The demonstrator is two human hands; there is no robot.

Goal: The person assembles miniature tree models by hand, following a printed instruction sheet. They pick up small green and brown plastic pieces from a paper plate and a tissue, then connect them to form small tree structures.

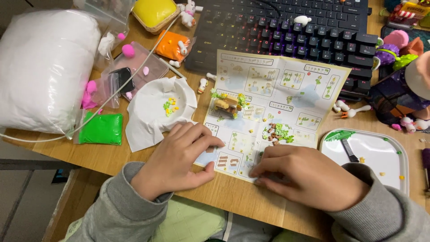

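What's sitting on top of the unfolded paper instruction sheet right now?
On the unfolded paper instruction sheet: a small tan brick model with green leaves, a pile of green and brown tiny pieces, and both hands, left hand and right hand. Anything beneath the hands is hidden.

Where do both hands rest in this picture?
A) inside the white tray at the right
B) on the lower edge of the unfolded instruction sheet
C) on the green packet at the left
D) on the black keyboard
B: the left hand and the right hand both lie on the lower edge of the instruction sheet, with fingertips pressed on its printed panels, away from the keyboard.
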